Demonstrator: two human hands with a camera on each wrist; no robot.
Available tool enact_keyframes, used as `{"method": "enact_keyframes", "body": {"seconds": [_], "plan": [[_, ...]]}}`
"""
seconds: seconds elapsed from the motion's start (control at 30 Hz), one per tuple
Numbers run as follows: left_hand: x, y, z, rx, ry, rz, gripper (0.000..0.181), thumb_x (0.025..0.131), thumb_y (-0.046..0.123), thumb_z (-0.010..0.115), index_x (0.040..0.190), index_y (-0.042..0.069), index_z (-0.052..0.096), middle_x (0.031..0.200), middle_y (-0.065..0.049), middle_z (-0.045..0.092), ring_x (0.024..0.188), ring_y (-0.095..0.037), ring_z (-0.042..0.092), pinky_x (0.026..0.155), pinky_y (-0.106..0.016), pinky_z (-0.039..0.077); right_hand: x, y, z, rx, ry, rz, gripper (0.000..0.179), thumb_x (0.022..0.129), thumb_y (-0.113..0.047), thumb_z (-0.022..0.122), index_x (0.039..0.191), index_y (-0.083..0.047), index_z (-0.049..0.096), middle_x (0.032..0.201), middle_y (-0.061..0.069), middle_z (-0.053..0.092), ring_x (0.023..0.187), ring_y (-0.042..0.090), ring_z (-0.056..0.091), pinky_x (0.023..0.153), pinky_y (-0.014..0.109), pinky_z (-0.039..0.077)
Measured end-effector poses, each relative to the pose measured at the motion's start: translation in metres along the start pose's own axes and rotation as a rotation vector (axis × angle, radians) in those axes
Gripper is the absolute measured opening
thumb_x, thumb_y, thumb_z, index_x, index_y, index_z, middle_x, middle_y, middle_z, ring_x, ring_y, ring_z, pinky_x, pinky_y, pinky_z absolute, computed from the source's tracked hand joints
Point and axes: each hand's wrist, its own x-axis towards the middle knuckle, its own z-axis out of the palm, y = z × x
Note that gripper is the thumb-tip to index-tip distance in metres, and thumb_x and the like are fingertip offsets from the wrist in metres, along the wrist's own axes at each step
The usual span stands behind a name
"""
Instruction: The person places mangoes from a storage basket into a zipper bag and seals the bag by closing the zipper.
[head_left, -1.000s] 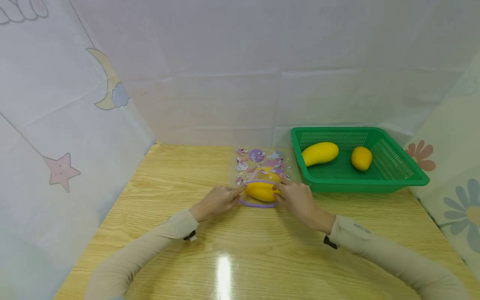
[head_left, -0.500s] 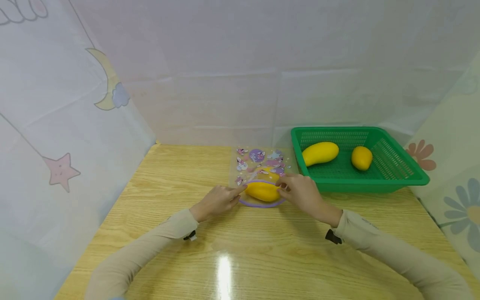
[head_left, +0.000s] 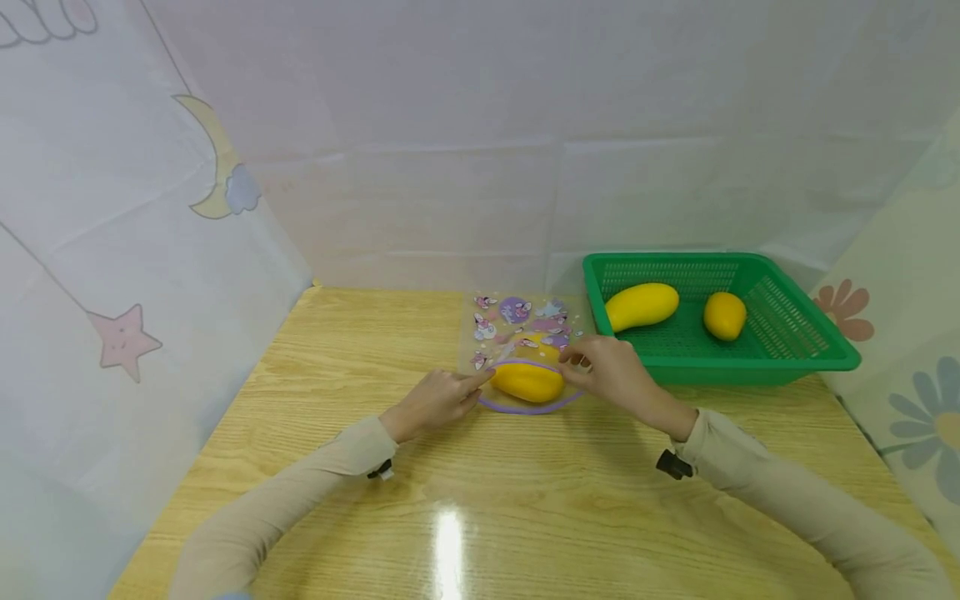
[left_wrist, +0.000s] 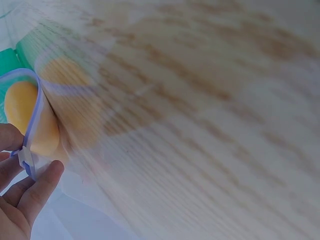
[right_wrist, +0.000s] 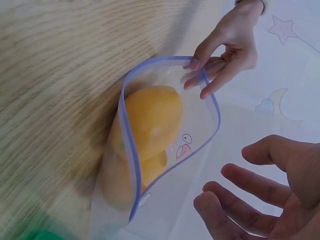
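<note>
A clear zip bag (head_left: 480,354) with purple rim and cartoon prints lies on the table, its mouth facing the person. Inside, near the mouth, rests a yellow-orange mango (head_left: 528,383); a second yellow fruit (right_wrist: 117,182) shows through the film deeper in. My left hand (head_left: 435,402) pinches the left corner of the mouth; in the left wrist view its fingers are by the white zip slider (left_wrist: 25,157). At the right corner is my right hand (head_left: 618,379), fingers loosely bent. The right wrist view shows those fingers (right_wrist: 245,182) apart, with nothing between them and the rim beyond.
A green plastic basket (head_left: 738,364) stands at the back right, close beside the bag. It holds a long yellow fruit (head_left: 643,306) and a rounder orange-yellow one (head_left: 724,317). Printed cloth (head_left: 420,208) hangs behind and beside the wooden table (head_left: 360,333).
My right hand has moved right, off the mango to the bag's right corner. The bag's mouth has spread wider there. My left hand has stayed in place.
</note>
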Motion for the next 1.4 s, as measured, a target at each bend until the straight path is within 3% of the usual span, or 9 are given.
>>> {"method": "enact_keyframes", "body": {"seconds": [0.37,0.73,0.93,1.4], "plan": [[0.000,0.001,0.000,0.000,0.016,0.008,0.041,0.091,0.003,0.067,0.131,-0.003,0.061,0.050,0.010,0.038,0.044,0.001,0.017,0.041,-0.013,0.019,0.005,0.008,-0.014,0.025,-0.045,0.038,0.008,0.089,-0.011,0.073,0.093,-0.006,0.076,0.085,0.006,0.070,0.075,0.023,0.066,0.067,0.043,0.055],[0.000,0.000,0.000,0.015,0.025,0.003,0.040,0.091,0.005,0.068,0.131,0.000,0.062,0.050,0.011,0.034,0.045,0.001,0.015,0.043,-0.014,0.017,0.013,0.018,-0.035,0.048,-0.052,0.076,0.013,0.092,-0.014,0.070,0.098,-0.004,0.076,0.088,0.006,0.070,0.077,0.023,0.065,0.066,0.040,0.054],[0.000,0.000,0.001,0.002,0.014,-0.002,0.041,0.092,0.004,0.067,0.132,-0.001,0.061,0.050,0.011,0.033,0.045,0.001,0.014,0.042,-0.014,0.017,0.020,0.027,-0.047,0.060,-0.079,0.134,0.017,0.095,-0.017,0.067,0.102,-0.004,0.075,0.092,0.008,0.071,0.081,0.026,0.066,0.066,0.041,0.054],[0.000,0.002,-0.002,0.022,0.024,0.025,0.040,0.091,0.002,0.066,0.130,-0.003,0.061,0.050,0.011,0.034,0.044,0.001,0.014,0.042,-0.013,0.016,0.037,0.056,-0.073,0.106,-0.143,0.259,0.030,0.099,-0.026,0.062,0.114,-0.001,0.071,0.108,0.018,0.068,0.097,0.036,0.063,0.081,0.053,0.051]]}}
